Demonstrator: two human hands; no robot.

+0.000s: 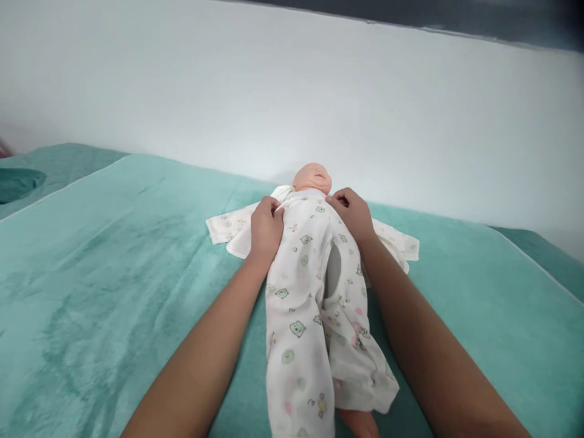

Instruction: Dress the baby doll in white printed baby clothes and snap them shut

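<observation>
A baby doll (314,176) lies on its back, its head toward the wall. White printed baby pants (298,292) cover its legs and reach up over its chest, with an open slit at the crotch. Under them spreads a white printed baby shirt (232,226), its sleeves stretched out to both sides. My left hand (267,225) pinches the pants' upper edge at the left side of the chest. On the opposite side, my right hand (353,210) has its fingers closed at the same edge. One bare doll foot (358,423) shows below the right pant leg.
A teal plush cover (114,261) lies under the doll, slightly wrinkled at the left. Behind the doll's head rises a white wall (182,91), with a dark strip (433,15) along its top. A darker green round-edged thing (20,184) sits at the far left.
</observation>
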